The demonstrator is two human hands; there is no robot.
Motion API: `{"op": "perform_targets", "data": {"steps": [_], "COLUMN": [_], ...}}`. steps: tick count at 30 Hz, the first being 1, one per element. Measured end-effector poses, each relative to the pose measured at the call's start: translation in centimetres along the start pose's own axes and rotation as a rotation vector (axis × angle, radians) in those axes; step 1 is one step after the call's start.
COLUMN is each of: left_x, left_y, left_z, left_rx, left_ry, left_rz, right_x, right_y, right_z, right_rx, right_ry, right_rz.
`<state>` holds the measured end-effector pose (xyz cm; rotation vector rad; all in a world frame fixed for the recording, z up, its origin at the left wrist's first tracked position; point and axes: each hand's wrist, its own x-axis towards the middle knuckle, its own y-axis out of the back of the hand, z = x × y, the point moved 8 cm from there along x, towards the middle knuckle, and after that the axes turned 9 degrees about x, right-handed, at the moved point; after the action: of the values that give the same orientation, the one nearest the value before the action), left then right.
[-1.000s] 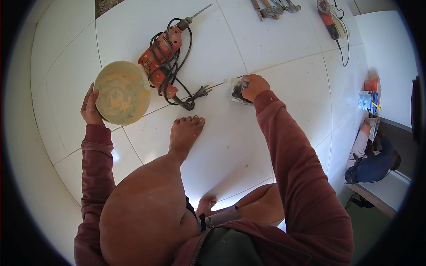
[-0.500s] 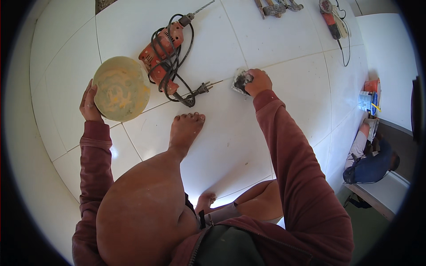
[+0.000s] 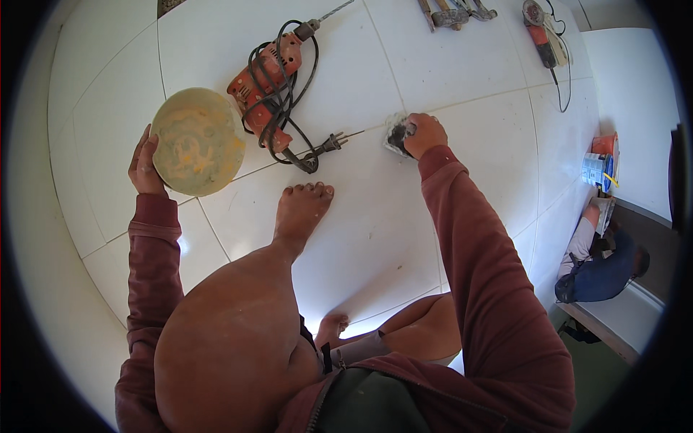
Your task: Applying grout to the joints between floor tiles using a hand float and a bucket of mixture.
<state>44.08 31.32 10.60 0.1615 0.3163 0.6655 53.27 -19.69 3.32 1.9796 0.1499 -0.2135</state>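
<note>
My left hand [image 3: 146, 162] grips the side of a round, pale bowl [image 3: 198, 141], fingers on its outer wall and thumb near the rim. Yellowish and grey-white paste is smeared over the bowl's inside. Out to the right, my right hand [image 3: 429, 135] is closed around a small flat spreader [image 3: 397, 136], dark in the middle and coated with whitish paste. It lies against the white tiles at a joint between them. My fingers hide part of the spreader, so its exact kind is unclear.
Between my hands lies a red power drill [image 3: 267, 83] wrapped in its black cord, its plug [image 3: 333, 142] beyond my bare foot [image 3: 304, 213]. Hammers [image 3: 449, 16] and an angle grinder [image 3: 538, 36] lie farther off. At right are buckets [image 3: 598, 169] and another person [image 3: 603, 270], bent over.
My right hand and the spreader have shifted slightly to the right along the tile joint. My left hand still holds the bowl in nearly the same place.
</note>
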Motion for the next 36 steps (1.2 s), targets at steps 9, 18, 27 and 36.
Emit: {"op": "perform_targets", "data": {"steps": [9, 18, 27, 36], "left_x": [0.2, 0.8, 1.0, 0.7], "left_y": [-0.1, -0.2, 0.2, 0.5], "left_z": [-0.2, -0.1, -0.8, -0.9], "left_rx": [0.009, 0.006, 0.019, 0.044], "left_ry": [-0.026, -0.042, -0.032, -0.019], "left_rz": [-0.043, -0.069, -0.052, 0.002], "right_x": [1.1, 0.1, 0.6, 2.2], "right_y": [-1.0, 1.2, -1.3, 0.5], "right_z": [1.8, -0.2, 0.2, 3.8], "right_rx": [0.294, 0.179, 0.16, 0.458], "right_ry": [-0.107, 0.108, -0.042, -0.256], "right_rz": [-0.034, 0.062, -0.224, -0.082]}}
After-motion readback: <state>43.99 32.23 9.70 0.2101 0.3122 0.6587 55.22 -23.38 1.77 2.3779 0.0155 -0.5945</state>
